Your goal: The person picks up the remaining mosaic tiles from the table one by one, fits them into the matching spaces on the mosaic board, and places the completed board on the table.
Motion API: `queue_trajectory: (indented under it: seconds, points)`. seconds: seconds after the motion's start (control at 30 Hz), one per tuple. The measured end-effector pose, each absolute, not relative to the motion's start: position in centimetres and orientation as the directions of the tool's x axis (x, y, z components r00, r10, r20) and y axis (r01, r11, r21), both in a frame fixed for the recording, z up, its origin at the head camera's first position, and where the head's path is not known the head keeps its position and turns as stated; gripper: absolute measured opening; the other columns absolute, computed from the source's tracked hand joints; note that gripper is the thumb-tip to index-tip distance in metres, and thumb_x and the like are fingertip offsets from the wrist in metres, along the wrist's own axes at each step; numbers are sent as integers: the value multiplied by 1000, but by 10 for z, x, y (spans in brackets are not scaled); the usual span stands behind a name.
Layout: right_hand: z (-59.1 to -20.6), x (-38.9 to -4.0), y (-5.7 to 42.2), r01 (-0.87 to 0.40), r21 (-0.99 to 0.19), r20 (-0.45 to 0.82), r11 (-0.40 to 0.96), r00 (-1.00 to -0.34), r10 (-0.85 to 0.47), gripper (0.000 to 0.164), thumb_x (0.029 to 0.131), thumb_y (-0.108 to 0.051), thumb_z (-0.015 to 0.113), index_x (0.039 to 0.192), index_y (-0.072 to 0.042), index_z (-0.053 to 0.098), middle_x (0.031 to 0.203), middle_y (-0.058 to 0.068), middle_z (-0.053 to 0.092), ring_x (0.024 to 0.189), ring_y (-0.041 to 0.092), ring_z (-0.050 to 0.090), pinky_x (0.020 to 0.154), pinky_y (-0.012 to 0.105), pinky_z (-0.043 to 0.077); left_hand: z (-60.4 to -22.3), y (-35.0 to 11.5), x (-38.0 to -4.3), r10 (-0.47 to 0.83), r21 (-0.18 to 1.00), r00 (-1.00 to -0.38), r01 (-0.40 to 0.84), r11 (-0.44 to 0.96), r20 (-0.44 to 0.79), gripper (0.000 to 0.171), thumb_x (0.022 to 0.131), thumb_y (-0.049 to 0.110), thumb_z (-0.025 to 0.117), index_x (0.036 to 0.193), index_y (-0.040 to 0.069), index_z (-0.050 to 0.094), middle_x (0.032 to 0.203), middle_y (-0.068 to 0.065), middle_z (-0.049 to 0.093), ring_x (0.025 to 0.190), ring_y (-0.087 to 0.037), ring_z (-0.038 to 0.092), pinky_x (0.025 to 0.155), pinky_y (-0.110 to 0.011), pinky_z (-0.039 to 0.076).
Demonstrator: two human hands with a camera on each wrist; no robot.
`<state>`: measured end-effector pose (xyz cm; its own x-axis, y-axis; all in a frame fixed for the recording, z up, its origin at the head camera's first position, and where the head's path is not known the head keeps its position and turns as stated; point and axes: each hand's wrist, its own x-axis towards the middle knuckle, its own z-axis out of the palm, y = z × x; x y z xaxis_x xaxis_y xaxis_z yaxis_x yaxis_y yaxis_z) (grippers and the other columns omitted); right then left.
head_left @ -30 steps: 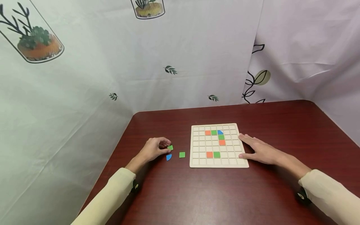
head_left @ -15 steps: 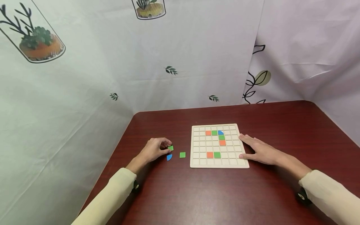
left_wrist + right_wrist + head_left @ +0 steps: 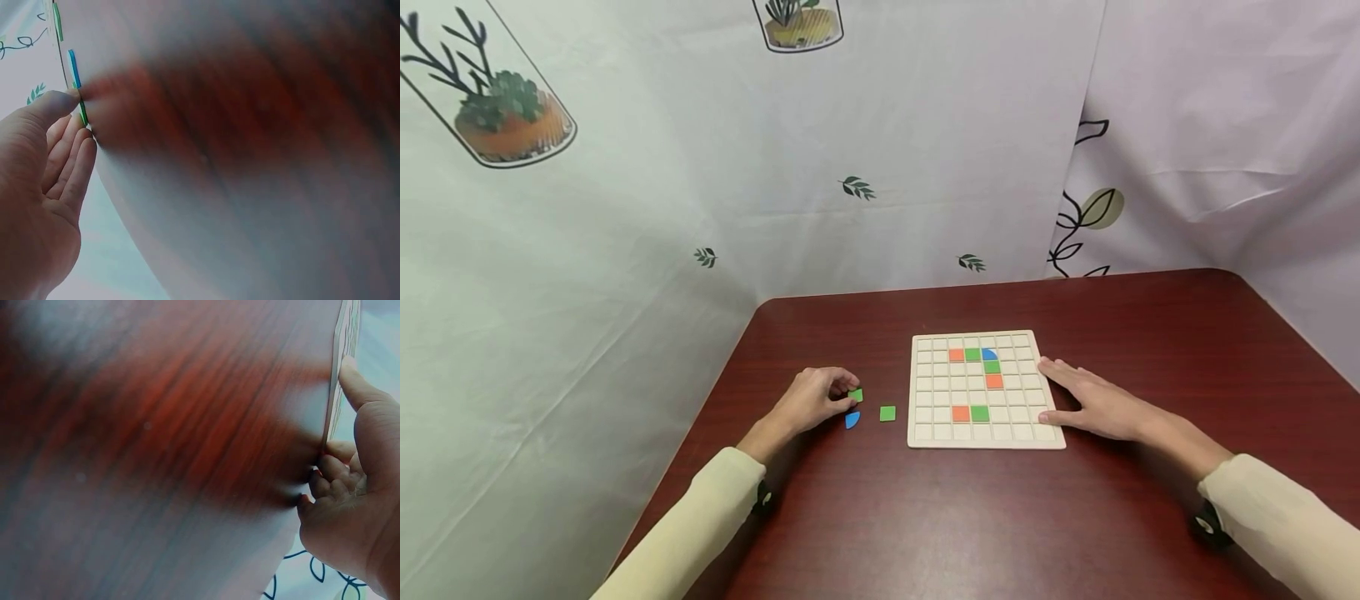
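Observation:
My left hand (image 3: pixel 811 404) is low over the table, thumb and fingers at opposite edges of a green square tile (image 3: pixel 856 395), pinching it. The left wrist view shows that green tile (image 3: pixel 83 112) edge-on between thumb and fingers. Just in front of the thumb lies a blue quarter-round tile (image 3: pixel 852 420), and a second green square tile (image 3: pixel 887 413) is to its right. My right hand (image 3: pixel 1097 402) rests with extended fingers along the right edge of a pale grid board (image 3: pixel 936 383), its thumb on the rim. Orange, green and blue tiles sit in several board squares.
The dark red wooden table (image 3: pixel 910 517) carries the board and tiles. Behind it and to the sides hangs a pale cloth (image 3: pixel 910 125) printed with plants. The table's left edge runs close to the left forearm.
Both hands and all tiles keep their places. Only a very slight shift of the whole head view shows.

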<state>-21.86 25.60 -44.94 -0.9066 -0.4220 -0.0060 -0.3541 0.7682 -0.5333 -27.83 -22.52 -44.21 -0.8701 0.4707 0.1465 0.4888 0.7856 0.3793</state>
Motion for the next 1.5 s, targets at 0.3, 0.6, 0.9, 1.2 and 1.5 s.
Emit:
queue_trajectory:
  seconds: [0.3, 0.6, 0.9, 1.2, 1.5]
  points:
    - [-450, -219, 257, -364, -532, 2, 765, -903, -429, 105, 92, -58, 77, 164, 3, 32, 168, 28, 30, 156, 50, 24, 122, 67, 22, -441, -222, -277, 496, 302, -853, 521, 798, 162, 21, 91, 17, 86, 110, 13, 78, 100, 6, 75, 89, -7, 69, 82, -29, 60]
    - [-450, -219, 257, -364, -531, 1, 765, -904, -428, 105, 92, -59, 77, 164, 4, 32, 168, 28, 30, 155, 50, 24, 122, 67, 22, -440, -222, -276, 503, 282, -846, 533, 798, 176, 20, 91, 17, 85, 110, 13, 78, 100, 6, 75, 89, -8, 69, 81, -30, 60]
    - [-451, -219, 257, -364, -531, 3, 766, -904, -427, 105, 92, -57, 78, 164, 4, 32, 168, 28, 31, 156, 50, 24, 122, 67, 22, -440, -225, -278, 488, 318, -856, 516, 795, 168, 20, 92, 17, 84, 110, 14, 78, 100, 7, 75, 90, -7, 70, 82, -29, 60]
    - [-450, -218, 258, -363, -531, 4, 765, -905, -426, 105, 93, -59, 77, 164, 3, 31, 168, 28, 30, 156, 50, 24, 122, 67, 22, -439, -226, -281, 481, 363, -861, 506, 783, 162, 20, 91, 17, 85, 110, 14, 77, 100, 7, 75, 90, -7, 71, 82, -30, 61]
    - [-451, -219, 258, -349, -526, -8, 775, -910, -415, 105, 93, -60, 76, 165, 2, 31, 169, 28, 29, 156, 49, 23, 122, 68, 21, -438, -226, -282, 476, 380, -864, 501, 778, 164, 21, 91, 16, 85, 110, 14, 78, 101, 7, 76, 91, -8, 72, 83, -31, 61]
